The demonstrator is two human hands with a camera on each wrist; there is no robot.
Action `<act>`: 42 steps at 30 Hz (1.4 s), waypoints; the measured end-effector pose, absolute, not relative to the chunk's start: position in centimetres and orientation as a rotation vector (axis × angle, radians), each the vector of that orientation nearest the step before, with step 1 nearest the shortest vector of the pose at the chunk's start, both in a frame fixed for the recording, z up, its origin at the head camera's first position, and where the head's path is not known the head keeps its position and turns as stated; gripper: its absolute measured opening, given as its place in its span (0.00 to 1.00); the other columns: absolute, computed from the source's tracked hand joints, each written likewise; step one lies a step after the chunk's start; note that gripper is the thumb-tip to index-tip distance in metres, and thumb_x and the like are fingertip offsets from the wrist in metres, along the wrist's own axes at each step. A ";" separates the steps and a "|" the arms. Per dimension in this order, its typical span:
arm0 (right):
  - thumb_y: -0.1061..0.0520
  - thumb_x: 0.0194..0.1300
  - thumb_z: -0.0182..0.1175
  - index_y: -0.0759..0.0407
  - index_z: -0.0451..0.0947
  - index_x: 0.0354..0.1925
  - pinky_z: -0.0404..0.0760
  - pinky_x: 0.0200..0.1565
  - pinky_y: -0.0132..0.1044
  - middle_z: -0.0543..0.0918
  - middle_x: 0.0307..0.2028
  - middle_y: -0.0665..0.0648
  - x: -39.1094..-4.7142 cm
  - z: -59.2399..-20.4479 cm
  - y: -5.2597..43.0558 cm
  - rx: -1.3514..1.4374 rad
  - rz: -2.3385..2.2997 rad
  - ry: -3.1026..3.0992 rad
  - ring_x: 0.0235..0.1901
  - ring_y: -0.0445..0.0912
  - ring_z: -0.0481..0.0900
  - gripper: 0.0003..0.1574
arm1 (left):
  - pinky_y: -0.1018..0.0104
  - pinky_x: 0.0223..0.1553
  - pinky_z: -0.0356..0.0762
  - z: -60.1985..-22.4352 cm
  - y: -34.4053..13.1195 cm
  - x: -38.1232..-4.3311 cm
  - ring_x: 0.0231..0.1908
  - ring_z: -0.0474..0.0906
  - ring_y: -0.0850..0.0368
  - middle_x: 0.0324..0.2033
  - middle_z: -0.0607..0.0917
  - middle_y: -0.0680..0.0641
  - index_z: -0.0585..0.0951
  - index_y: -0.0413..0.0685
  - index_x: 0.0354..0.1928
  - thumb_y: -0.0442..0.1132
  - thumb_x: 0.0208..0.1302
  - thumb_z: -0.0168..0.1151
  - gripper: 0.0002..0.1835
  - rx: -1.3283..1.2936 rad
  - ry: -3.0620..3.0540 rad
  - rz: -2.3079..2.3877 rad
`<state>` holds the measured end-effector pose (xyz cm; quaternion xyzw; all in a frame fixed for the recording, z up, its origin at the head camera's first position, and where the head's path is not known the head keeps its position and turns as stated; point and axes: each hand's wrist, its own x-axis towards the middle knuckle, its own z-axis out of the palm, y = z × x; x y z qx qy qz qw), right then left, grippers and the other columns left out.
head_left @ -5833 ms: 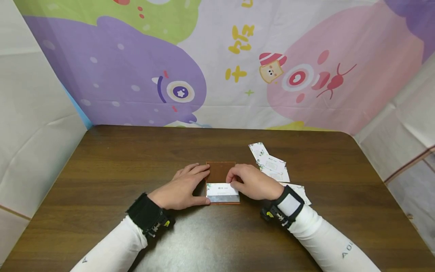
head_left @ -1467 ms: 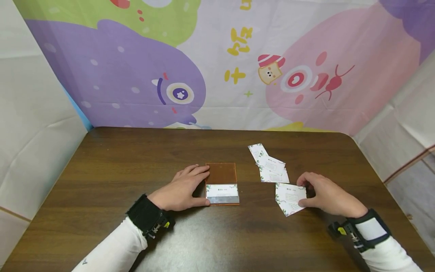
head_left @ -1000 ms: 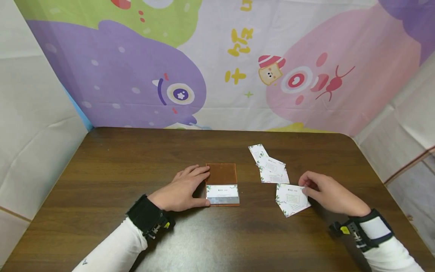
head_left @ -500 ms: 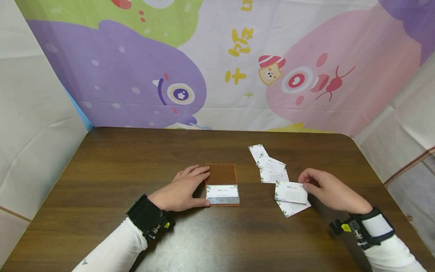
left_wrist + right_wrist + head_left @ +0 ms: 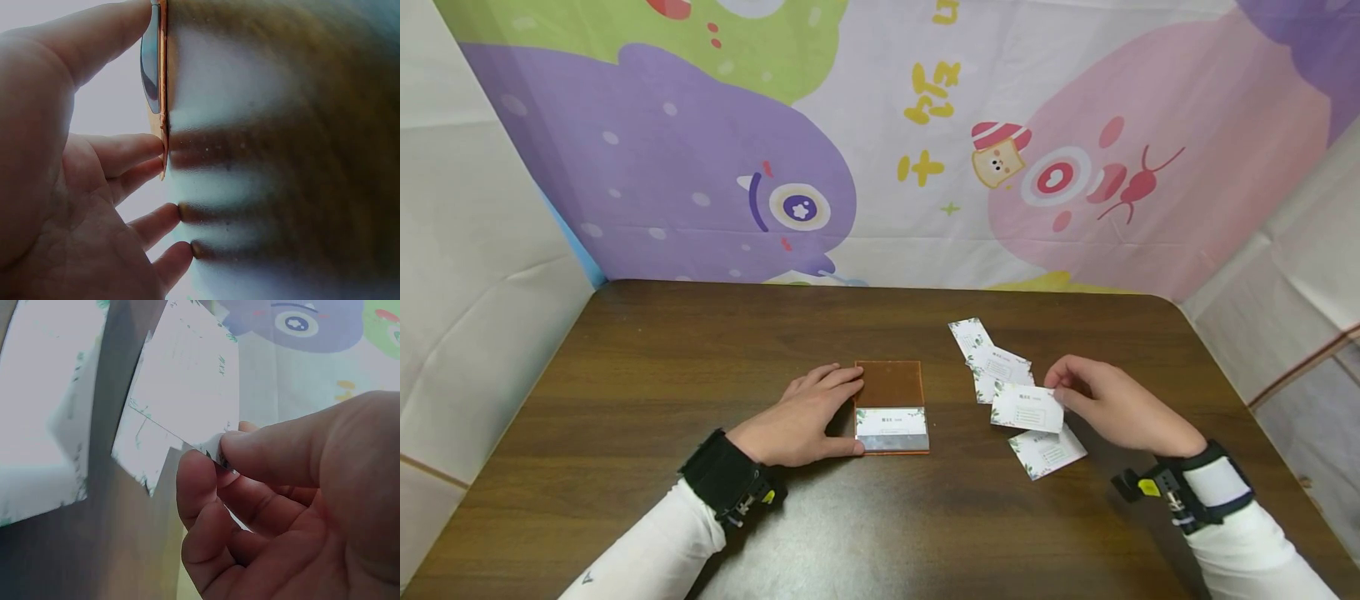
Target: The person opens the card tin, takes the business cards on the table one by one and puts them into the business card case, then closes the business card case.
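My right hand (image 5: 1112, 406) pinches a white business card (image 5: 1027, 407) with a green leaf print by its right corner, thumb on top. In the right wrist view the thumb (image 5: 275, 450) presses the card's corner against the curled fingers. My left hand (image 5: 797, 417) lies with fingers spread along the left edge of a brown card holder (image 5: 889, 385). A white card (image 5: 891, 419) sits in the holder's clear lower pocket. In the left wrist view the thumb and fingertips touch the holder's edge (image 5: 164, 94).
Below the held card lies another white card (image 5: 1048, 454) on the brown table (image 5: 700, 350). Several more cards (image 5: 1000, 365) overlap behind it. A cartoon-printed cloth (image 5: 895, 233) hangs along the table's back edge.
The right hand went from the holder to the right-hand cards, picked the top one up, and has moved it left and up. The left hand stays on the holder.
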<state>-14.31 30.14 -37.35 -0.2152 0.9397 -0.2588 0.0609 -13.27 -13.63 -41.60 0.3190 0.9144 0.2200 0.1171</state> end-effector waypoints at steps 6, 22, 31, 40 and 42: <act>0.65 0.74 0.65 0.54 0.82 0.45 0.79 0.40 0.37 0.82 0.36 0.48 -14.8 -36.9 29.1 -0.648 -0.802 2.847 0.37 0.45 0.78 0.07 | 0.32 0.75 0.53 -41.6 -13.6 -13.3 0.81 0.50 0.34 0.81 0.62 0.42 0.66 0.39 0.80 0.60 0.69 0.71 0.48 0.929 2.669 0.647; 0.66 0.75 0.63 0.56 0.81 0.48 0.81 0.40 0.41 0.82 0.37 0.53 -16.5 -36.7 25.7 -0.627 -0.844 2.792 0.37 0.48 0.78 0.07 | 0.32 0.75 0.53 -41.6 -13.6 -13.3 0.81 0.49 0.35 0.81 0.61 0.42 0.65 0.39 0.80 0.59 0.70 0.70 0.48 0.930 2.661 0.644; 0.65 0.75 0.63 0.56 0.80 0.48 0.80 0.39 0.40 0.81 0.37 0.53 -17.3 -37.0 23.1 -0.654 -0.901 2.751 0.37 0.49 0.77 0.06 | 0.32 0.75 0.54 -41.6 -13.6 -13.3 0.80 0.50 0.34 0.81 0.62 0.42 0.66 0.39 0.80 0.59 0.69 0.71 0.48 0.926 2.666 0.639; 0.65 0.76 0.61 0.57 0.80 0.46 0.77 0.36 0.39 0.80 0.34 0.52 -18.0 -37.3 21.2 -0.712 -0.946 2.733 0.35 0.47 0.76 0.05 | 0.31 0.74 0.53 -41.5 -13.6 -13.3 0.81 0.50 0.34 0.81 0.62 0.42 0.66 0.39 0.80 0.59 0.69 0.71 0.48 0.927 2.665 0.641; 0.64 0.76 0.61 0.57 0.80 0.46 0.77 0.36 0.39 0.80 0.34 0.52 -18.1 -37.3 20.8 -0.722 -0.951 2.725 0.34 0.47 0.76 0.04 | 0.31 0.74 0.53 -41.5 -13.6 -13.2 0.81 0.50 0.35 0.81 0.62 0.42 0.66 0.39 0.80 0.59 0.69 0.71 0.48 0.924 2.666 0.641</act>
